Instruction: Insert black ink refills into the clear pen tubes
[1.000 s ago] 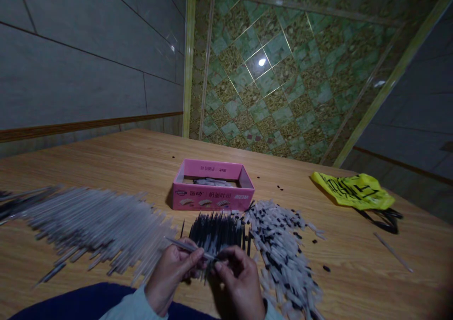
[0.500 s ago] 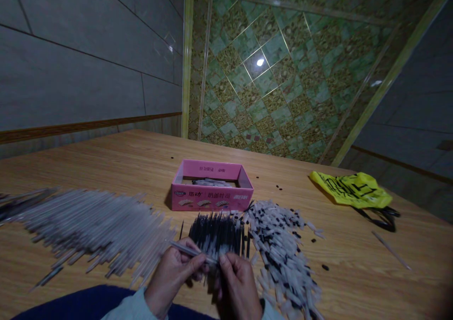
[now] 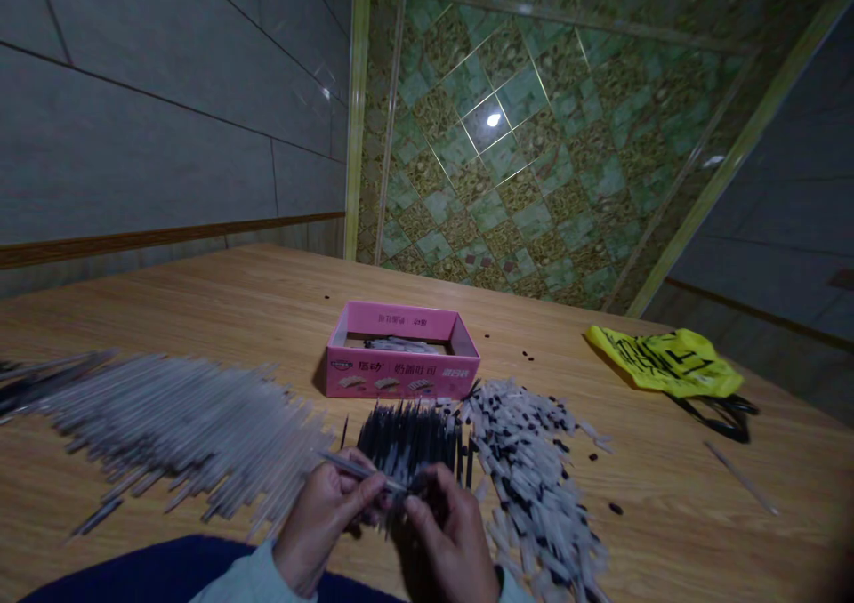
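My left hand [image 3: 334, 510] is closed round a slim clear pen barrel [image 3: 347, 466], which slants down to the right. At the barrel's right end, my right hand [image 3: 448, 523] has its thumb and fingers pinched together. Something small and dark shows there, too blurred to name. Just beyond both hands lies a dense row of thin black pen parts [image 3: 404, 434]. Left of my hands spreads a wide pile of clear barrels [image 3: 180, 434]. To the right, a heap of short whitish caps [image 3: 527, 470] is mixed with small black plugs.
A pink open box [image 3: 402, 376] with whitish pieces inside stands behind the black row. Farther right are a yellow bag [image 3: 667, 360] with black print and handles, and a lone thin stick [image 3: 740, 477]. Some black plugs [image 3: 615, 508] are scattered on the wooden table [image 3: 267, 305].
My right fingers have shifted and curled at the barrel's end, where a whitish bit showed before and a dark one shows now. My left hand keeps its hold on the barrel.
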`<state>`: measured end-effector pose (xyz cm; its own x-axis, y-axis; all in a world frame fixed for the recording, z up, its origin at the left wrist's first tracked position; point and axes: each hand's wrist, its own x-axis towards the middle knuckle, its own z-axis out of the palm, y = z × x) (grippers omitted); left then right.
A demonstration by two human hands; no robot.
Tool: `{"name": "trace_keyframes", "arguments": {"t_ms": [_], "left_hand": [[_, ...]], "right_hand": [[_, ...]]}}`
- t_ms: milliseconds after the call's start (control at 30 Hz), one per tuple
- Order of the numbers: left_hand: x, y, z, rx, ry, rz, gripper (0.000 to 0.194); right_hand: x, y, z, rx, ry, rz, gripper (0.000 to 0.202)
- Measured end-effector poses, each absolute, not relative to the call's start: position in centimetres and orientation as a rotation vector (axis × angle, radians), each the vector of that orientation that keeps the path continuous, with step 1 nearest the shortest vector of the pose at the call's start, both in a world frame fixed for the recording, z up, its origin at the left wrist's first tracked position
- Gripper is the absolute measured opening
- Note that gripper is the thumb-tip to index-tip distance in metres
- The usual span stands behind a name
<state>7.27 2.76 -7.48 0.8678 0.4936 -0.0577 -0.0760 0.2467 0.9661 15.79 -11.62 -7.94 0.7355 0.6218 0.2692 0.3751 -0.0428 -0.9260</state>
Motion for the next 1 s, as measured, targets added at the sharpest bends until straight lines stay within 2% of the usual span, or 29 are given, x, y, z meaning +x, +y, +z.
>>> {"name": "trace_keyframes", "arguments": {"t_ms": [133,300,467,700,900,1000], "left_hand": [[7.3,2.6,-7.1,1.248,0.373,0.393,0.031],[7.2,2.5,-7.1,1.273,0.412,0.404,0.03],[7.3,2.6,-7.4,1.277,0.394,0.367,0.033],[7.3,3.0,-8.0,1.281,0.395,0.38,0.031],[7.1,2.8,-7.7,1.302,0.317,0.353,0.03],[7.0,2.7,-7.2,1.272,0.32,0.362,0.031]], "right_hand": [[15.7,-11.7,-7.9,-1.657,-0.813,0.332,0.049],[15.7,-11.6,-7.9,-1.608,-0.784,0.259,0.038],[15.8,-11.6,-8.3,-1.596,-0.794,0.377,0.045],[15.9,-11.8,-7.9,-1.64,-0.865,0.301,0.041],[15.3,-11.0,-9.0,-1.447,-0.637,0.692,0.053],[15.7,-11.0,-9.0,-1.443,-0.604,0.723,0.055]]}}
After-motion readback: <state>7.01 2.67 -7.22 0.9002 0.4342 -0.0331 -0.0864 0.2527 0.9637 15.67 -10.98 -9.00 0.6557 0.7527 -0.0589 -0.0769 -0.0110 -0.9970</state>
